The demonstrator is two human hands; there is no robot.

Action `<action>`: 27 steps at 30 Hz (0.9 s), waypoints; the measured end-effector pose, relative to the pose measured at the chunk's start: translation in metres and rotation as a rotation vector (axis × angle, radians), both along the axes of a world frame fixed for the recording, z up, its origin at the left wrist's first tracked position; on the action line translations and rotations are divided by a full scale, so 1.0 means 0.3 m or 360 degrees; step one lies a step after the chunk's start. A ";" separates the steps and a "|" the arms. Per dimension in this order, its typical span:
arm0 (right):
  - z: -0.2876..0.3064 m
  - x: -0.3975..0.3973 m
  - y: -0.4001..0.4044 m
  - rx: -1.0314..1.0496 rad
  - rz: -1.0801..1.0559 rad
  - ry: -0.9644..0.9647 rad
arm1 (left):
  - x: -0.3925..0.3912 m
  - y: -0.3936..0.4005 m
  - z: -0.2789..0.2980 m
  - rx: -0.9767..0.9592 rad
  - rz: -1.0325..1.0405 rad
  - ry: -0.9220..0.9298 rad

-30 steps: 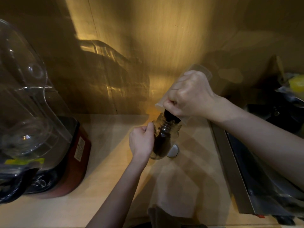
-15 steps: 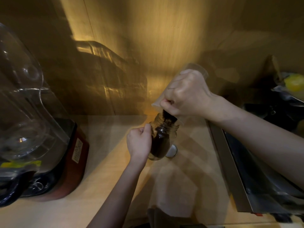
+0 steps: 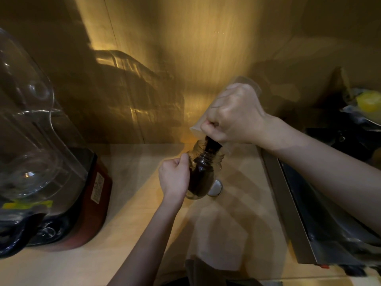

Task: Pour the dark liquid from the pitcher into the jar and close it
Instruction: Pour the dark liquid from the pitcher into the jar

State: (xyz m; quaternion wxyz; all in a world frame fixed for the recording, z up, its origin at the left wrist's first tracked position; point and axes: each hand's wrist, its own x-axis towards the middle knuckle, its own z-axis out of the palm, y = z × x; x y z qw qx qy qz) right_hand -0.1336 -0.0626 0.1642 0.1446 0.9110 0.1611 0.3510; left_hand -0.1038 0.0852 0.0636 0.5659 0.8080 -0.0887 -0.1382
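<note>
A clear glass jar [image 3: 206, 172] stands on the wooden counter, mostly full of dark liquid. My left hand [image 3: 175, 178] grips its left side. My right hand [image 3: 233, 114] holds a translucent pitcher [image 3: 245, 83] tipped steeply over the jar's mouth. A dark stream [image 3: 210, 144] runs from the pitcher's lip into the jar. A round white lid [image 3: 215, 188] lies flat on the counter just right of the jar's base.
A blender with a clear cover and red base [image 3: 90, 195] fills the left side. A metal appliance [image 3: 309, 213] runs along the right edge of the counter [image 3: 134, 234]. A yellow object [image 3: 369, 102] sits at far right. A wooden wall stands behind.
The dark liquid in the jar has risen a little. Both hands stay in about the same place, with the pitcher still tipped.
</note>
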 end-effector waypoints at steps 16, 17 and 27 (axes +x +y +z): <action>0.008 -0.004 0.003 -0.0049 0.0087 -0.0010 | 0.008 -0.002 0.000 -0.0027 0.0024 -0.0001; 0.010 -0.003 0.004 -0.0066 0.0089 -0.0017 | 0.008 -0.003 0.002 -0.0029 0.0017 -0.0002; -0.003 0.009 0.001 -0.0116 0.0154 -0.0110 | 0.010 -0.006 0.000 -0.0057 -0.0009 -0.0010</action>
